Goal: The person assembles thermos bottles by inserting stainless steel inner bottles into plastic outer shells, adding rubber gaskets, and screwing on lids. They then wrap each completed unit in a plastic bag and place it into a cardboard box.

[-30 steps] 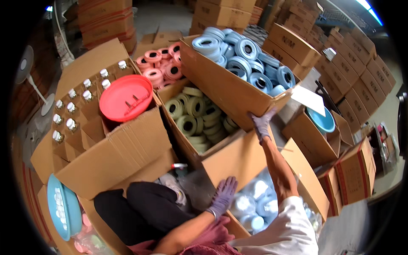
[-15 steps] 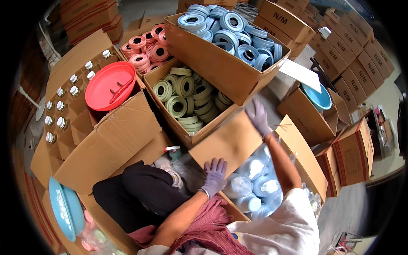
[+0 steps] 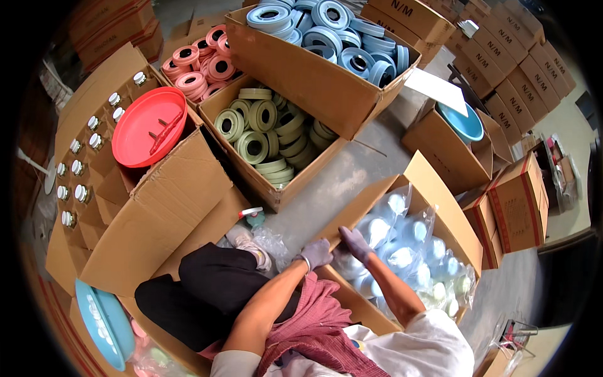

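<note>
Both of my hands, in pale purple gloves, are at the near left edge of an open cardboard box (image 3: 443, 191). My left hand (image 3: 316, 253) is closed over that edge. Just right of it, my right hand (image 3: 356, 245) grips the same side, its fingers partly hidden. Inside the box lie several pale blue bottles (image 3: 402, 257) with white tops, wrapped in clear plastic bags. Toward the near right end of the box, a few look pale green.
Ahead stand boxes of green rings (image 3: 254, 147), blue rings (image 3: 323, 16) and pink rings (image 3: 188, 56). At left, a red basin (image 3: 147, 125) sits on a divided carton of bottles (image 3: 80, 193). Blue basins (image 3: 461, 122) stand at right and lower left. Stacked cartons (image 3: 521, 69) fill the back right.
The cardboard flap that was raised between my hands has swung down, showing more of the bottles and grey floor. My right hand has come back toward me, close beside my left.
</note>
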Demonstrator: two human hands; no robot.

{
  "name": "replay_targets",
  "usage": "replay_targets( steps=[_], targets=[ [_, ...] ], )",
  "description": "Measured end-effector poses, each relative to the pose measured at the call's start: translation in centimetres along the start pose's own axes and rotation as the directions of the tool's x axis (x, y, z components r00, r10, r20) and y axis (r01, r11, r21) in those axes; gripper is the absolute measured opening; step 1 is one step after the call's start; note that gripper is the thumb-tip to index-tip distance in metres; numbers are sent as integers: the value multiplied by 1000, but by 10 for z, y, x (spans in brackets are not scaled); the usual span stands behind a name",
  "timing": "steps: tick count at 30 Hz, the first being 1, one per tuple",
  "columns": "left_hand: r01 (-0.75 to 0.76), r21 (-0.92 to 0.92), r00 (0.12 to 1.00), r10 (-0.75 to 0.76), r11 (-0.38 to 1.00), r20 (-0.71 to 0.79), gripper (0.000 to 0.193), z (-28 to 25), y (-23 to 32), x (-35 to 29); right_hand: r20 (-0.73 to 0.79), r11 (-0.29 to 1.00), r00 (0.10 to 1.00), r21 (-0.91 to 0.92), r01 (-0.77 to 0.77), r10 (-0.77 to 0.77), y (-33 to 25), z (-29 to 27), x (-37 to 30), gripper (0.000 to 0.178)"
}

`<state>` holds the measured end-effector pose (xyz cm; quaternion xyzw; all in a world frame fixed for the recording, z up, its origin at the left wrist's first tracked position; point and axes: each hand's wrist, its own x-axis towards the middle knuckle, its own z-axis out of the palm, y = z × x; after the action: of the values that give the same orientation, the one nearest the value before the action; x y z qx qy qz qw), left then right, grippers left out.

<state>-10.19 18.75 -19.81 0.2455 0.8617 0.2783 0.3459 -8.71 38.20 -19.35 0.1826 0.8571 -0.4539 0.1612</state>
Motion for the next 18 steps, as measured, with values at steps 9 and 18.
replay_targets(
  steps=[9, 18],
  targets=[
    [114, 162, 966, -72, 980, -246, 41, -93, -60, -5, 181, 884, 978, 433, -174, 104, -100, 59, 63, 50],
    [287, -50, 872, -282, 957, -399, 44, -161, -82, -81, 9, 922, 931, 141, 360, -365, -135, -54, 39, 30]
  ],
)
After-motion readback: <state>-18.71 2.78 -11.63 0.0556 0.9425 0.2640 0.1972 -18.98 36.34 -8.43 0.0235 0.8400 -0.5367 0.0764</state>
